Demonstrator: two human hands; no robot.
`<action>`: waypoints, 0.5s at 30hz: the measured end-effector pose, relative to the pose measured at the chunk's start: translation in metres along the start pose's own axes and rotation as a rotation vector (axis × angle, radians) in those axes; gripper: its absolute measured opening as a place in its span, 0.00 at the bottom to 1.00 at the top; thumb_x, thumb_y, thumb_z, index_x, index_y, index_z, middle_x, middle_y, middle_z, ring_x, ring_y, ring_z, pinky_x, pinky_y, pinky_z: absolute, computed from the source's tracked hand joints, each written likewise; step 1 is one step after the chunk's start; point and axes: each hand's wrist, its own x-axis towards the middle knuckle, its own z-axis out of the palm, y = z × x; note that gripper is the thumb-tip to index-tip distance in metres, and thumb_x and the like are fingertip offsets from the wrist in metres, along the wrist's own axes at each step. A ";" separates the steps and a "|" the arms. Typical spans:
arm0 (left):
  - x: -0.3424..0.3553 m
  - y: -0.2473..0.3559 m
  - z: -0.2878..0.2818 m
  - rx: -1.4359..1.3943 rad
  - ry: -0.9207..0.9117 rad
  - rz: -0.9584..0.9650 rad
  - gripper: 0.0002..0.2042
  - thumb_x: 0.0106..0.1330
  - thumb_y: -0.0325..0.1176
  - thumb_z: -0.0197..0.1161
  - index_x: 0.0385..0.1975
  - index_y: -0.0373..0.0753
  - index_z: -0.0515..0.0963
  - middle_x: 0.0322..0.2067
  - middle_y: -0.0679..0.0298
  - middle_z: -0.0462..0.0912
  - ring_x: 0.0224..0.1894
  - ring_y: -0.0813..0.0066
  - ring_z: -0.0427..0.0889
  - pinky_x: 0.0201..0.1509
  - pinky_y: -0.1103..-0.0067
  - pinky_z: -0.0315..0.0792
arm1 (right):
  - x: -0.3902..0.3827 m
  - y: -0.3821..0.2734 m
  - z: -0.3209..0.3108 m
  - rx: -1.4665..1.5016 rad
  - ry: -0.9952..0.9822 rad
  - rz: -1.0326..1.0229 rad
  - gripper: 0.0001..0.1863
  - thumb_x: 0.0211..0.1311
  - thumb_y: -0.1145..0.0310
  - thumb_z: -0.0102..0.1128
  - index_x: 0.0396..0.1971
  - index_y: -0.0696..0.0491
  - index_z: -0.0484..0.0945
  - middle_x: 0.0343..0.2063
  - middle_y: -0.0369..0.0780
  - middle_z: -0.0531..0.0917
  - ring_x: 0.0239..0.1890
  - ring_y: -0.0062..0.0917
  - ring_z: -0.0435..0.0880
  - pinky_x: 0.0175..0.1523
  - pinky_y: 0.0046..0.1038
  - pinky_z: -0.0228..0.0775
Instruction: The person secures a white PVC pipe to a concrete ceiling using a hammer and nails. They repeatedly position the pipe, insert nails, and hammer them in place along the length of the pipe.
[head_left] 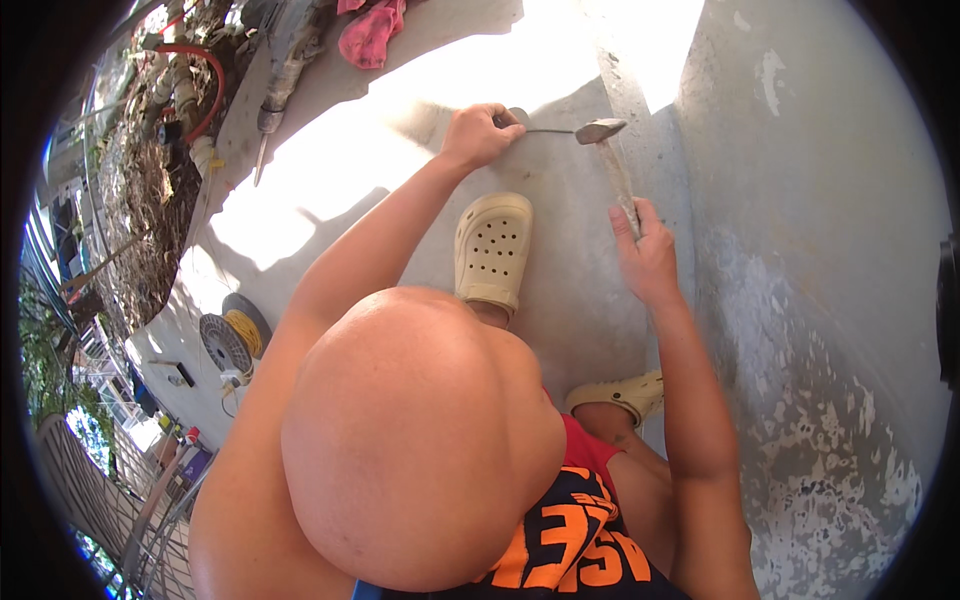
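My left hand [484, 136] is on the concrete floor with fingers curled round one end of a thin dark rod [550, 131], which points right. A small grey rounded shape shows behind those fingers, too hidden to make out. My right hand [645, 250] grips the pale, worn handle of a hammer [600, 130], whose metal head is over or beside the rod's right end; whether they touch I cannot tell. Below my left hand is my foot in a cream clog [492, 250], with my bent knee in front of it.
A grey wall [830, 220] rises at right. A power tool [285, 60] with a long bit and pink cloths [365, 35] lie at upper left. A spool of yellow line [235, 335], hoses [205, 60], rough bark-like debris and a metal mesh chair [90, 490] line the left side.
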 end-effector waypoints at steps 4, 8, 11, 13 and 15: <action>-0.001 -0.004 -0.002 -0.019 -0.003 0.038 0.13 0.60 0.42 0.73 0.38 0.40 0.89 0.32 0.60 0.89 0.37 0.69 0.87 0.46 0.73 0.80 | 0.008 -0.006 0.039 -0.063 0.032 -0.077 0.24 0.76 0.47 0.52 0.51 0.55 0.77 0.24 0.51 0.84 0.31 0.49 0.85 0.38 0.45 0.75; -0.001 0.001 -0.002 -0.003 -0.010 0.058 0.13 0.61 0.42 0.72 0.38 0.40 0.89 0.33 0.59 0.89 0.37 0.69 0.87 0.47 0.72 0.80 | 0.008 -0.017 0.054 -0.057 0.126 -0.188 0.24 0.77 0.47 0.50 0.52 0.55 0.76 0.26 0.52 0.85 0.32 0.53 0.85 0.38 0.49 0.75; -0.003 0.001 -0.002 0.002 -0.004 0.062 0.13 0.61 0.42 0.72 0.38 0.40 0.89 0.33 0.59 0.89 0.37 0.68 0.87 0.47 0.72 0.80 | 0.022 0.000 0.066 -0.231 0.065 -0.136 0.24 0.78 0.48 0.49 0.52 0.55 0.76 0.26 0.52 0.85 0.32 0.54 0.86 0.37 0.50 0.75; -0.006 -0.001 -0.004 0.006 0.004 0.059 0.13 0.61 0.42 0.72 0.38 0.40 0.89 0.34 0.59 0.89 0.38 0.68 0.87 0.47 0.72 0.80 | 0.026 -0.003 0.065 -0.298 0.063 -0.119 0.23 0.78 0.49 0.49 0.52 0.55 0.75 0.26 0.53 0.85 0.32 0.53 0.86 0.37 0.50 0.76; -0.009 0.000 -0.003 0.005 0.000 0.062 0.13 0.62 0.42 0.71 0.38 0.40 0.89 0.34 0.59 0.89 0.38 0.67 0.87 0.47 0.72 0.80 | 0.019 -0.007 0.058 -0.276 0.136 -0.143 0.23 0.78 0.49 0.50 0.52 0.56 0.75 0.27 0.53 0.85 0.32 0.53 0.86 0.36 0.50 0.76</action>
